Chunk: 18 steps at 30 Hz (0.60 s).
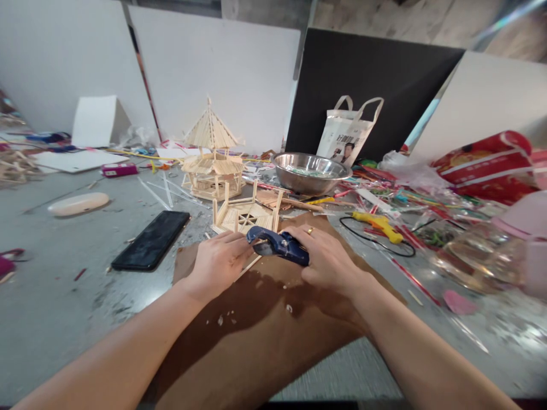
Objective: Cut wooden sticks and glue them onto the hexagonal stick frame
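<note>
Both hands grip the blue cutter, their fingers partly hiding its ends and a thin stick.

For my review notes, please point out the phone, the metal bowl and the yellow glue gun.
Phone [151,241]: head view, on the middle of its dark face.
Metal bowl [305,183]: head view, on its outer wall.
Glue gun [383,227]: head view, on its yellow body.

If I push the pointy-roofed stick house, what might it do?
The stick house is probably light, being built of slim sticks. Those look easy to snap, but its wide bottom might keep it from tipping.
</note>
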### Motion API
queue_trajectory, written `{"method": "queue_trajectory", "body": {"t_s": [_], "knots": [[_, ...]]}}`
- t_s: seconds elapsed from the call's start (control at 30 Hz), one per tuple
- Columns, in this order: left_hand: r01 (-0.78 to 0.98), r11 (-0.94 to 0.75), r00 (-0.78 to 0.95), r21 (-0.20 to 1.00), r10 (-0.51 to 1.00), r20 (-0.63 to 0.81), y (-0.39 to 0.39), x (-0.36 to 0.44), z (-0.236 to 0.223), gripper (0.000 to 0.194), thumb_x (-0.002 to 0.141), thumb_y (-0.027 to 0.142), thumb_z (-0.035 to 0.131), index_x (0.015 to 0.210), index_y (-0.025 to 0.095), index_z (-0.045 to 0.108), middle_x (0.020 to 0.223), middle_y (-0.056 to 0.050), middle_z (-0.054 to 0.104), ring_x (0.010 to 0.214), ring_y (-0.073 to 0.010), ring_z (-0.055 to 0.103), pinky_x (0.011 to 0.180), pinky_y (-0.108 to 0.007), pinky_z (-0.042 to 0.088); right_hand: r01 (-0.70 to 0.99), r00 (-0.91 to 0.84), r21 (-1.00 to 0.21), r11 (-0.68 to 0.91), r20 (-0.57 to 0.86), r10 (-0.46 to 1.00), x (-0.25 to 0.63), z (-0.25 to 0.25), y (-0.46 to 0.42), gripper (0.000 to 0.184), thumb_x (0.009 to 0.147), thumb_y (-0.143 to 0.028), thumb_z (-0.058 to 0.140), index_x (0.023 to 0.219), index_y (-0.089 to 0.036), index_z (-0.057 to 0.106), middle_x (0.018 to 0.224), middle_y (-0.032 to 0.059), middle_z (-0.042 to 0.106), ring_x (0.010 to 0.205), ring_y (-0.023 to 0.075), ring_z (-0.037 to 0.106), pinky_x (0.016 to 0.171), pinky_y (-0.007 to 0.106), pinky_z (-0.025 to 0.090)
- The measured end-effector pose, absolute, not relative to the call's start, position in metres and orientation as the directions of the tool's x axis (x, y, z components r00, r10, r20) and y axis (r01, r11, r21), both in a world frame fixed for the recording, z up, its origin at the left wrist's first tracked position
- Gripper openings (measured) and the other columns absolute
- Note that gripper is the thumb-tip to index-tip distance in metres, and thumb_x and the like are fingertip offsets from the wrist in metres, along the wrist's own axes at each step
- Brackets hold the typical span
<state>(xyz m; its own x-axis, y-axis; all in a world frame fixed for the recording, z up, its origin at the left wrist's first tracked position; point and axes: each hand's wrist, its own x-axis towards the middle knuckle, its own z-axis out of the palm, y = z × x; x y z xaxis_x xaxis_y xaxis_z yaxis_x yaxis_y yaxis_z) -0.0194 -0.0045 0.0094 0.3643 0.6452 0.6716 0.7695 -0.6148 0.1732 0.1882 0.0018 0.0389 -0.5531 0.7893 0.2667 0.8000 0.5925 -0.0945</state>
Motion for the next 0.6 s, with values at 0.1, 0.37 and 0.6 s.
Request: {"method": "queue_trajectory", "body": {"t_s": [0.1,0.37,0.6], "knots": [[0.769,-0.615,0.373,0.174,0.652,0.66,-0.0038,-0.02,0.0089,0.02,0.076,0.018,0.041,0.072,0.018,0.061,0.066,-0.002,0.061,0.063,-0.0119,0.056,0.057,-0.02,0.041,0.795,-0.56,-0.098,0.599,0.264,0.785,0.1893,0.0387,0.0025,0.057,0.051,-0.013,0.047,0.107,-0.02,0.043,0.09,0.0059,0.052,0.077,0.0185,0.046,0.066,0.027,0.032],[0.775,-0.608,0.371,0.175,0.66,0.653,-0.0032,-0.0194,0.0073,0.023,0.077,0.023,0.04,0.069,0.018,0.061,0.067,-0.003,0.062,0.065,-0.0126,0.057,0.059,-0.021,0.041,0.817,-0.543,-0.065,0.574,0.251,0.801,0.1934,0.0345,0.0055,0.05,0.052,-0.015,0.048,0.102,-0.02,0.045,0.081,0.0041,0.053,0.071,0.0172,0.047,0.06,0.025,0.03],[0.786,-0.58,0.348,0.213,0.701,0.622,-0.0031,-0.0179,0.0059,0.026,0.078,0.027,0.04,0.064,0.017,0.059,0.064,-0.003,0.061,0.063,-0.0123,0.056,0.056,-0.02,0.04,0.835,-0.528,-0.039,0.549,0.226,0.818,0.1943,0.0331,0.0071,0.039,0.055,-0.016,0.047,0.093,-0.022,0.046,0.079,0.0025,0.057,0.072,0.0175,0.051,0.058,0.024,0.029]]}}
